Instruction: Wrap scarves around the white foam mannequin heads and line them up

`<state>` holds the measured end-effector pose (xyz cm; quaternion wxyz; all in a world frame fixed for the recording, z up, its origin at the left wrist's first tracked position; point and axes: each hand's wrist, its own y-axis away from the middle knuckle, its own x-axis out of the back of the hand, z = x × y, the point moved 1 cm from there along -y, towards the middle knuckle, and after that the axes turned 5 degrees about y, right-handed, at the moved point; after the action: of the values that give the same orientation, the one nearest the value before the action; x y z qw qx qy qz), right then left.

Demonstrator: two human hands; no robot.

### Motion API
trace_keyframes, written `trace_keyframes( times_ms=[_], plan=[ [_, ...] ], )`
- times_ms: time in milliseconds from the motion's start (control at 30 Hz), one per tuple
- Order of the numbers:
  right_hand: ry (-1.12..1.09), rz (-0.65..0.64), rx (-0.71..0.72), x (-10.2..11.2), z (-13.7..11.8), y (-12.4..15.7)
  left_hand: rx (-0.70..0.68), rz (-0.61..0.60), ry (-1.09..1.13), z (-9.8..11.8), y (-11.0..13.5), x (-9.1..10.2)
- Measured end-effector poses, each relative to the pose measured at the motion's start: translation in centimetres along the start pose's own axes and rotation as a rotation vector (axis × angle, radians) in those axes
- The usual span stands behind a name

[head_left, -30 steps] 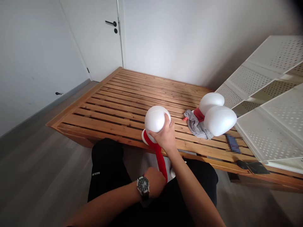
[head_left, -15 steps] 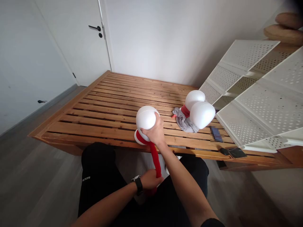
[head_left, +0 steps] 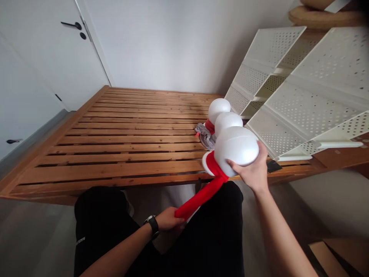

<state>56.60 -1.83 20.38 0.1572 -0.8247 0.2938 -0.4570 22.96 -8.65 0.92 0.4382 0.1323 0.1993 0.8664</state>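
My right hand (head_left: 256, 173) grips a smooth white egg-shaped mannequin head (head_left: 236, 146), which tilts at the front edge of the slatted bench. A red scarf (head_left: 198, 198) wraps its neck above the round white base. Closed around the scarf's hanging end, my left hand (head_left: 168, 219) stretches it down to the left over my lap. Behind the held head stand a second white mannequin head (head_left: 228, 121) and a third mannequin head (head_left: 219, 109), partly covered from view. Red cloth (head_left: 210, 125) circles the third one's neck, and a grey scarf (head_left: 205, 136) lies bunched beside them.
The slatted wooden bench (head_left: 129, 157) runs along the white wall. On the right, white perforated racks (head_left: 317, 92) lean over the bench. A dark flat object (head_left: 273, 166) lies near its front edge. A door with a black handle (head_left: 75, 25) is at the left.
The held mannequin head has moved right, toward the other heads, and tilts more. My left hand still holds the red scarf, which now slants left. The view has shifted to the right.
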Motion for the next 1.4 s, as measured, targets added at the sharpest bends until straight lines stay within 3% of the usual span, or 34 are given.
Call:
trace_keyframes(
  times_ms=[100,200,300,433,600,733,800,900,1000,1100,1267,1400],
  plan=[
    [0.050,-0.002,-0.017,1.3,4.9,-0.5,0.036,0.070,-0.088,3.0,-1.6,2.6],
    [0.067,-0.013,0.024,1.2,8.4,-1.4,-0.070,0.193,-0.355,8.2,-4.8,6.8],
    [0.085,-0.023,0.084,0.7,10.6,-2.4,-0.135,0.295,-0.630,13.7,-9.4,11.0],
    [0.080,-0.065,0.115,0.0,12.2,-3.1,-0.179,0.339,-0.764,19.6,-16.7,14.9],
    [0.056,-0.126,0.092,-0.4,13.3,-3.3,-0.197,0.340,-0.712,23.9,-25.2,16.6],
    [0.044,-0.154,0.048,-0.5,14.1,-3.8,-0.214,0.425,-0.666,23.8,-28.2,15.8],
    [0.032,-0.181,0.045,-0.5,14.5,-4.0,-0.270,0.492,-0.682,22.1,-27.7,14.9],
    [0.007,-0.200,0.047,-0.6,14.8,-4.0,-0.337,0.506,-0.659,17.8,-24.6,13.4],
    [-0.009,-0.169,0.028,-0.7,14.7,-4.0,-0.324,0.441,-0.618,13.0,-19.7,12.7],
    [-0.032,-0.131,0.035,-0.8,14.3,-4.2,-0.317,0.476,-0.581,9.3,-14.1,12.8],
    [-0.062,-0.128,0.038,-1.3,14.4,-4.3,-0.235,0.578,-0.491,5.3,-4.9,13.2],
    [-0.074,-0.157,0.039,-1.1,14.9,-3.9,-0.174,0.644,-0.466,2.0,0.9,13.7]
  ],
)
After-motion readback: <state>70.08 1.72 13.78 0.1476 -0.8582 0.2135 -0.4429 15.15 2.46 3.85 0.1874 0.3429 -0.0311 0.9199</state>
